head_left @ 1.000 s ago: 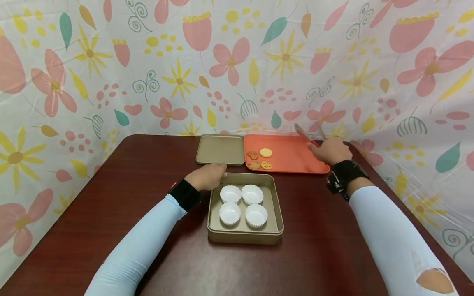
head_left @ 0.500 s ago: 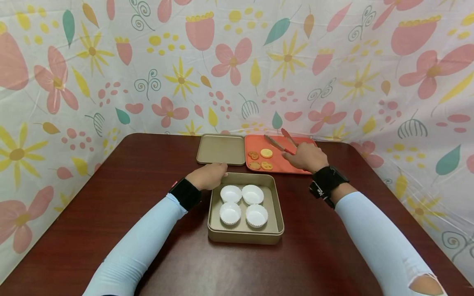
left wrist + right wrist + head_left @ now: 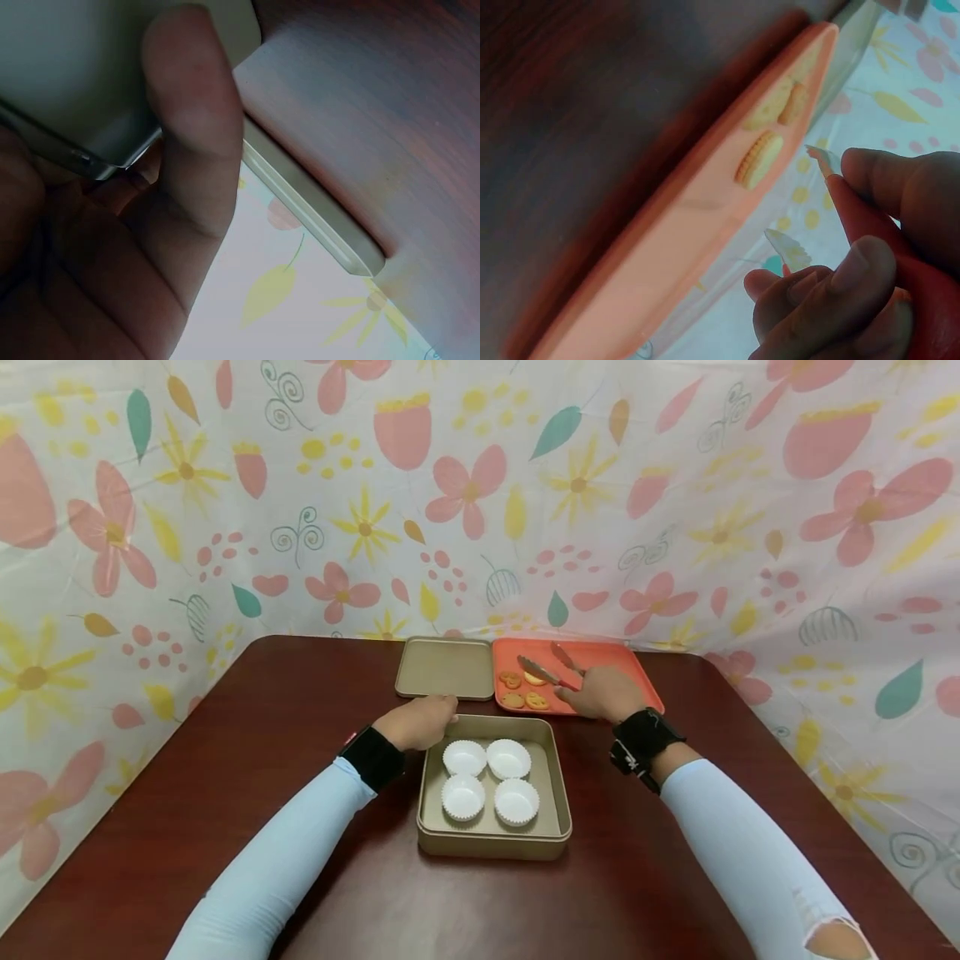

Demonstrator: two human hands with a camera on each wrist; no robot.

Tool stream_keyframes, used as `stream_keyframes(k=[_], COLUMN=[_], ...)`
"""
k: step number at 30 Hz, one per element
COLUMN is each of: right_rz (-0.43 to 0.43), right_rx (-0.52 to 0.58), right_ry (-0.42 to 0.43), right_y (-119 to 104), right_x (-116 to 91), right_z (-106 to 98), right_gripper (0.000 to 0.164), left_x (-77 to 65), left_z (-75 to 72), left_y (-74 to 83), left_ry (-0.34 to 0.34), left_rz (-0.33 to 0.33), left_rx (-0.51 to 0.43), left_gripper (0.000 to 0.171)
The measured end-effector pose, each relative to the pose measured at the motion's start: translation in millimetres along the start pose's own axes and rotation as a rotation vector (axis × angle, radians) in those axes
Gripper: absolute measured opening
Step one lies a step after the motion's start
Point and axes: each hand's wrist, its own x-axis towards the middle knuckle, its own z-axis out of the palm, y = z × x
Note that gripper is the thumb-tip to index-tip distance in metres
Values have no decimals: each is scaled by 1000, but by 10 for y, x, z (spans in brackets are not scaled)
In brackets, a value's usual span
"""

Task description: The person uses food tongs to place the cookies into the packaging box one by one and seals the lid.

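My right hand holds tongs with red handles and metal tips. Their two arms are spread, one overlapping a round yellow cookie on the orange tray. That cookie shows thick and ridge-edged in the right wrist view, with the tong tips apart from it. Beside it lie a brown pretzel cookie, a round tan cookie and a yellow pretzel cookie. With its left hand, the person grips the far left corner of a square gold tin. Several white paper cups sit inside.
A shallow gold lid lies at the table's back edge, left of the tray. Behind the dark wooden table hangs a floral curtain.
My right hand has brought the tongs leftward from the tray's right end to over the cookies, and lowered them. The left hand stays at the tin's corner.
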Motion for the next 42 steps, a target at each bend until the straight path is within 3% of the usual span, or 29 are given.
stream_keyframes(k=[7,21,42], right_rz=[49,28,72], right_rx=[25,13,39], right_ry=[-34,-9,-41], right_y=[-18,21,53], right_x=[8,37,42], right_z=[78,254,264], right_gripper=[57,54,52], left_x=[0,-29,-16], left_z=[23,34,5], left_y=[-21,-27,24], left_ry=[8,-16,-7], left_rz=[14,-18,-4], left_rx=[9,-20,-16], left_gripper=[17,19,19])
